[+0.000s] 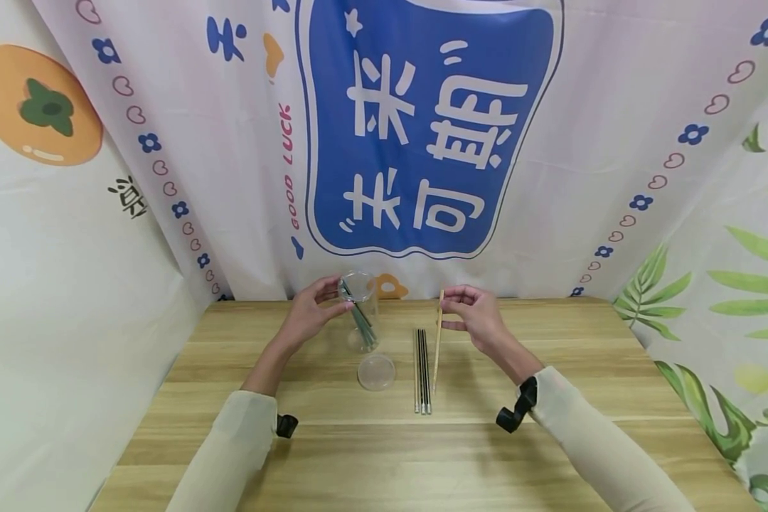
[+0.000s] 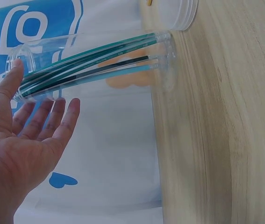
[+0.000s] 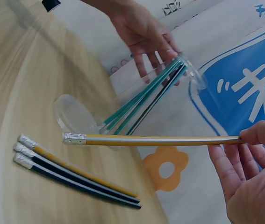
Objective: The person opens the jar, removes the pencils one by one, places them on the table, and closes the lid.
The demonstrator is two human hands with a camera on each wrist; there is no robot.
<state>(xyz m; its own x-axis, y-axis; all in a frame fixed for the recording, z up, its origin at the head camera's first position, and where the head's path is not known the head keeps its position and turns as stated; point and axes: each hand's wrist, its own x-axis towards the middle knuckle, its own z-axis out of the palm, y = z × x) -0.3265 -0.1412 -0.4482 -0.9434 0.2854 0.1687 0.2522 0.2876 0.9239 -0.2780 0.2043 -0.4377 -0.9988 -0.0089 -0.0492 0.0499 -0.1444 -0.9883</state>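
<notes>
My left hand grips a clear plastic jar near its open mouth, thumb on one side and fingers on the other. Several green, black and blue pencils lean inside the jar. To the right, my right hand pinches a yellow pencil by its upper end, its metal-and-eraser end pointing down. Between the hands, two black pencils and another yellow pencil lie side by side on the table.
A clear round lid lies on the wooden table just in front of the jar. Behind the table's far edge hangs a printed curtain, close to both hands. More printed cloth hangs along the left side.
</notes>
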